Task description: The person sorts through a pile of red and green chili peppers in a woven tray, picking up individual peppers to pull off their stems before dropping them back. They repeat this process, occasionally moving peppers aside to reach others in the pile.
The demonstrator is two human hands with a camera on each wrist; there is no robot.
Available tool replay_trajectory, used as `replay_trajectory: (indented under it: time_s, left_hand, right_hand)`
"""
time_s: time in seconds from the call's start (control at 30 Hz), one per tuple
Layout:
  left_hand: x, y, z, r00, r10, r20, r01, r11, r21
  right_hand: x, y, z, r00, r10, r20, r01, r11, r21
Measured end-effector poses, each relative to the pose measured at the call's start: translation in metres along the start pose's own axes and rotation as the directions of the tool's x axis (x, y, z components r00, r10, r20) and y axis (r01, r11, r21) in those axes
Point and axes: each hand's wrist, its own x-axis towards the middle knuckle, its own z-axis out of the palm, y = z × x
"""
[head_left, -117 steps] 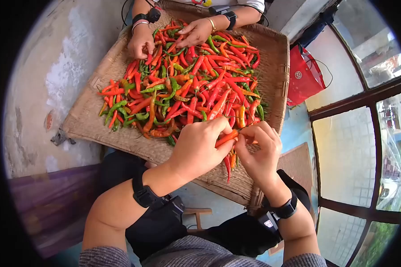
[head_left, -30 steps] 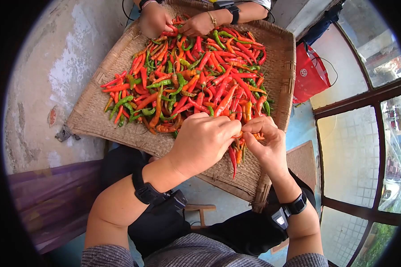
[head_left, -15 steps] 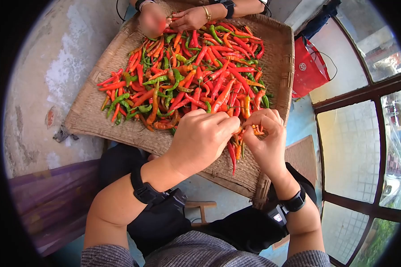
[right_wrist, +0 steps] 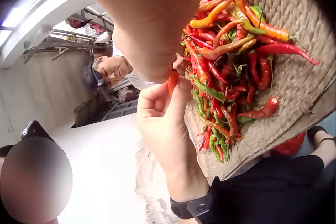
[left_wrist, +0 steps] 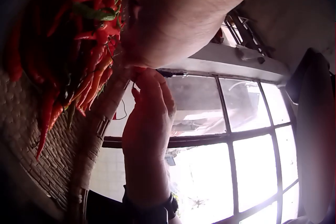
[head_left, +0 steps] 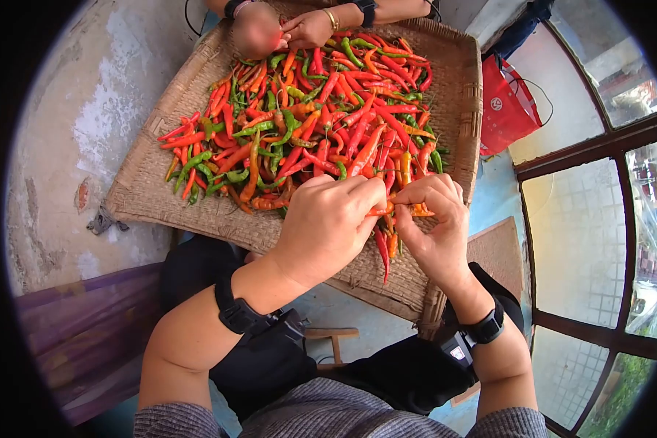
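In the head view, the left hand (head_left: 327, 223) holds an orange-red pepper (head_left: 379, 212) between thumb and curled fingers, over the near right part of the woven tray (head_left: 160, 206). Meeting it from the right, the right hand (head_left: 438, 226) pinches at the pepper's end. The right wrist view shows the left hand (right_wrist: 170, 129) round an orange pepper (right_wrist: 172, 81). Red, orange and green peppers (head_left: 365, 146) are heaped in the tray beyond both hands. In the left wrist view the right hand (left_wrist: 149, 129) has its thumb and fingertips together.
Another person's hands (head_left: 306, 31) work at the tray's far edge. A red bag (head_left: 505, 106) hangs beyond the right edge, beside framed windows (head_left: 573, 241). A rough wall (head_left: 58, 168) stands at the left, and a wooden stool (head_left: 332, 334) is below the tray.
Both hands stay close together over the near right part of the tray, and more of the pepper shows between them now. The other person's hands have shifted slightly at the far edge.
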Motion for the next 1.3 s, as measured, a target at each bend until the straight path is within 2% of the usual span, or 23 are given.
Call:
replay_trajectory:
  time_s: [0.07,0.13,0.17,0.2,0.23,0.27,0.33,0.37,0.43,0.67,0.77,0.83,0.97,1.03,1.07,1.13,1.23,1.3]
  left_hand:
    - [0.000,0.001,0.002,1.000,-0.020,0.022,0.021,0.999,-0.045]
    - [0.000,0.000,0.008,0.977,-0.204,0.067,0.214,0.903,-0.372]
    - [-0.003,-0.004,0.011,0.977,-0.204,0.067,0.214,0.903,-0.371]
    - [-0.004,-0.008,0.011,0.955,-0.222,0.196,0.284,0.873,-0.396]
    - [-0.005,-0.010,0.011,0.918,-0.233,0.322,0.357,0.839,-0.411]
    - [-0.005,-0.011,0.011,0.917,-0.234,0.323,0.359,0.839,-0.410]
    - [0.002,-0.005,0.003,0.694,-0.343,0.633,0.676,0.614,-0.408]
    - [0.002,-0.006,0.004,0.694,-0.343,0.633,0.675,0.615,-0.407]
    - [0.001,-0.007,0.007,0.714,-0.319,0.624,0.689,0.482,-0.541]
    - [0.004,0.000,0.001,0.733,-0.357,0.578,0.675,0.488,-0.554]
    - [0.006,0.003,-0.002,0.732,-0.428,0.530,0.681,0.467,-0.564]
    - [0.005,0.002,-0.003,0.743,-0.416,0.524,0.665,0.538,-0.517]
    - [0.002,0.000,0.000,0.776,-0.394,0.492,0.626,0.576,-0.526]
    - [0.001,-0.001,0.002,0.843,-0.360,0.400,0.535,0.648,-0.543]
    - [0.001,0.000,0.002,0.843,-0.359,0.400,0.534,0.648,-0.543]
    - [0.001,0.003,0.001,0.890,-0.353,0.288,0.451,0.769,-0.452]
    - [0.000,0.003,0.002,0.915,-0.323,0.243,0.396,0.838,-0.375]
    - [-0.001,0.003,0.003,0.915,-0.321,0.244,0.395,0.835,-0.383]
  right_hand:
    - [-0.001,0.001,0.001,1.000,-0.004,-0.006,0.003,1.000,-0.017]
    - [0.000,0.001,0.001,1.000,-0.008,-0.013,0.007,0.999,-0.033]
    - [0.000,0.001,0.001,0.997,-0.067,-0.028,0.065,0.995,-0.079]
    - [0.001,0.001,0.001,0.991,-0.127,-0.040,0.121,0.985,-0.125]
    - [0.001,0.001,0.001,0.991,-0.126,-0.039,0.121,0.985,-0.124]
    - [0.001,0.002,0.002,0.989,-0.142,-0.049,0.135,0.982,-0.133]
    - [0.003,0.003,0.003,0.986,-0.158,-0.060,0.149,0.979,-0.142]
    - [0.004,0.003,0.002,0.983,-0.170,-0.073,0.158,0.975,-0.154]
    - [0.005,0.003,0.001,0.979,-0.183,-0.086,0.167,0.972,-0.166]
    - [0.005,0.000,-0.002,0.978,-0.139,-0.154,0.107,0.975,-0.197]
    - [0.005,-0.004,-0.004,0.979,-0.122,-0.161,0.087,0.974,-0.211]
    - [0.006,-0.006,-0.005,0.980,-0.114,-0.161,0.075,0.971,-0.228]
    - [0.005,-0.007,-0.005,0.974,-0.182,-0.135,0.139,0.950,-0.281]
    - [0.005,-0.006,-0.005,0.972,-0.194,-0.130,0.149,0.943,-0.296]
    - [0.005,-0.005,-0.005,0.967,-0.223,-0.125,0.174,0.932,-0.317]
    - [0.005,-0.004,-0.005,0.961,-0.251,-0.119,0.199,0.920,-0.337]
    - [0.004,-0.003,-0.003,0.954,-0.275,-0.120,0.215,0.905,-0.366]
    - [0.005,-0.004,-0.003,0.952,-0.287,-0.103,0.229,0.897,-0.377]
